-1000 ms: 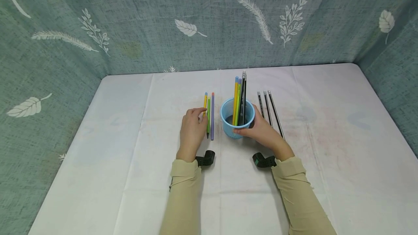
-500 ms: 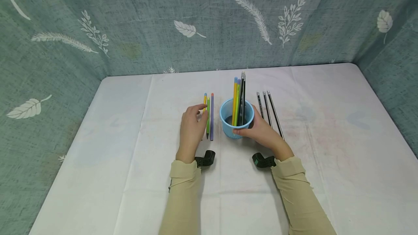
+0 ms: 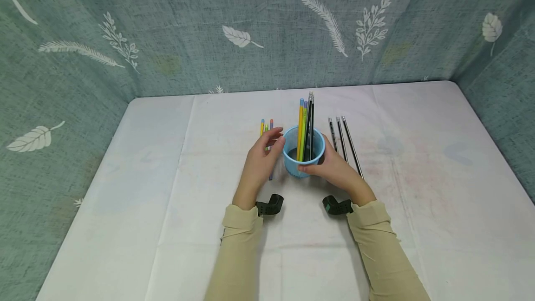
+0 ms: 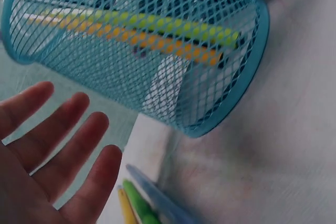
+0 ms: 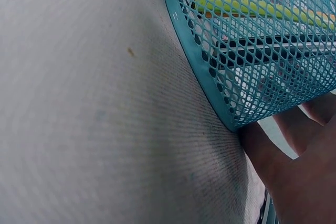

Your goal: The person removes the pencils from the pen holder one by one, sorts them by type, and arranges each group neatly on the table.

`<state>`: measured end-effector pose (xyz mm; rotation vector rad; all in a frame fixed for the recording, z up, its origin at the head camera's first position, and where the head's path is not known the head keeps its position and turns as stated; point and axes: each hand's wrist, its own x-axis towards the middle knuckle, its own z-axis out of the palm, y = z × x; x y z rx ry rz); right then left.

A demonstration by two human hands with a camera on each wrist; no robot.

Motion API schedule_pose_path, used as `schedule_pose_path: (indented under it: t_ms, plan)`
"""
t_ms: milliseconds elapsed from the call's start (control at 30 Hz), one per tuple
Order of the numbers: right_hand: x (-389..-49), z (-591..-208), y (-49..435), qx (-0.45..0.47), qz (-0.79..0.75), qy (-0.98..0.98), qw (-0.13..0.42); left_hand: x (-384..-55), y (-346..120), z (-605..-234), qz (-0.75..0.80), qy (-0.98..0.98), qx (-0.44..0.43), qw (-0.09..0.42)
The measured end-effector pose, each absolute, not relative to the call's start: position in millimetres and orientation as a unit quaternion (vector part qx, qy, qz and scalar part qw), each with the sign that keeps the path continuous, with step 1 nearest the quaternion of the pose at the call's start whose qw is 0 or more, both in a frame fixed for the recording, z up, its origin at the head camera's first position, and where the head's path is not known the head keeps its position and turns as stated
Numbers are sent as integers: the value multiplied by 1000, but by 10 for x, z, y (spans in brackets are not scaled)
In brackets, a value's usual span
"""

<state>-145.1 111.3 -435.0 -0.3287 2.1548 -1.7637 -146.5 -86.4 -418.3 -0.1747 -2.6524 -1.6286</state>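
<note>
A blue mesh pencil cup (image 3: 295,168) stands on the table, holding a yellow pencil (image 3: 300,124), a green pencil (image 3: 304,134) and black pencils (image 3: 311,127). My right hand (image 3: 340,171) grips the cup from its right side, thumb across the front. Left of the cup is my left hand (image 3: 259,165), fingers extended and holding nothing. In the left wrist view those fingers are apart from the mesh wall (image 4: 121,90); whether the thumb touches the rim I cannot tell. Beneath this hand lie a yellow, a green (image 4: 137,203) and a purple pencil (image 3: 270,176), partly hidden.
Three black pencils (image 3: 342,138) lie side by side to the right of the cup, their lower ends hidden behind the right hand. A white cloth (image 3: 167,226) covers the table. A grey-green leaf-patterned curtain (image 3: 267,59) hangs along the back and sides.
My left hand has moved right, from over the coloured pencils to beside the cup, covering more of the green and purple ones. The right hand and the cup have stayed put.
</note>
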Motion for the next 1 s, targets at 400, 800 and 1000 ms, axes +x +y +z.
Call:
schedule_pose_path:
  t_ms: [400,800,1000]
  plan:
    - [-1443,-4343,1119,-113,-620,757,173,-1451,-744,-4218,-561,-823,-88,-14]
    - [-1444,-4346,1128,-126,-634,741,182,-1429,-683,-4332,-585,-801,-86,-90]
    - [-1445,-4354,1145,-131,-611,762,170,-1424,-681,-4362,-574,-807,-93,-101]
